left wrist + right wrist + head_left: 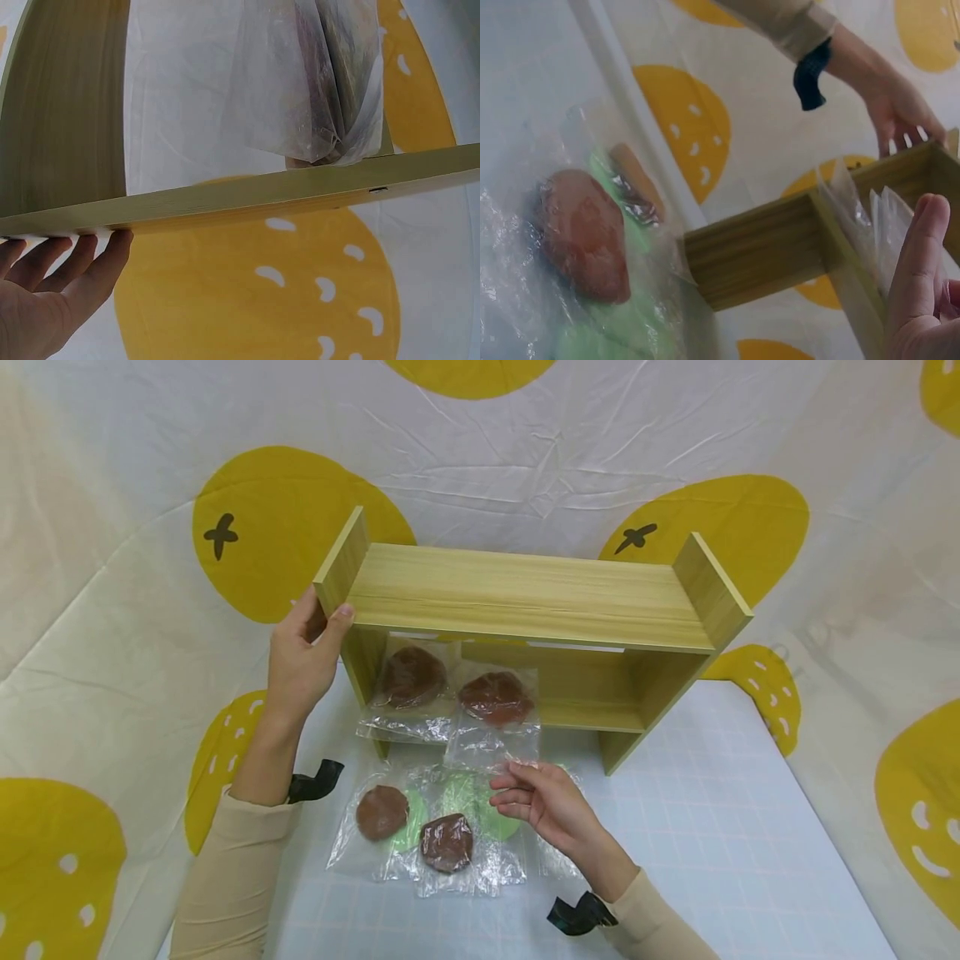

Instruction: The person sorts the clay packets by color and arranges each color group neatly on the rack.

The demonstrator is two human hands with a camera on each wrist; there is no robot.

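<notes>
Grips the left end panel (341, 560) of the wooden shelf (525, 597) with the left hand (303, 647), left of centre in the head view, thumb in front and fingers pressed to the outer side. Reaches in with the right hand (553, 806) just below centre, fingers slightly apart near the lower edge of a clear bag (487, 747) with a reddish-brown disc (495, 697) inside; cannot tell a pinch from a light touch. Has that bag mid-frame at the lower tier, lapping over the front, just right of another bag (420, 727) with a dark brown disc (412, 677). Has overlapping bags (483, 878) of brown discs (447, 843) and green discs (500, 823) on the pale tabletop (720, 877), lower centre. Wears beige sleeves (232, 877), lower left and bottom right.
</notes>
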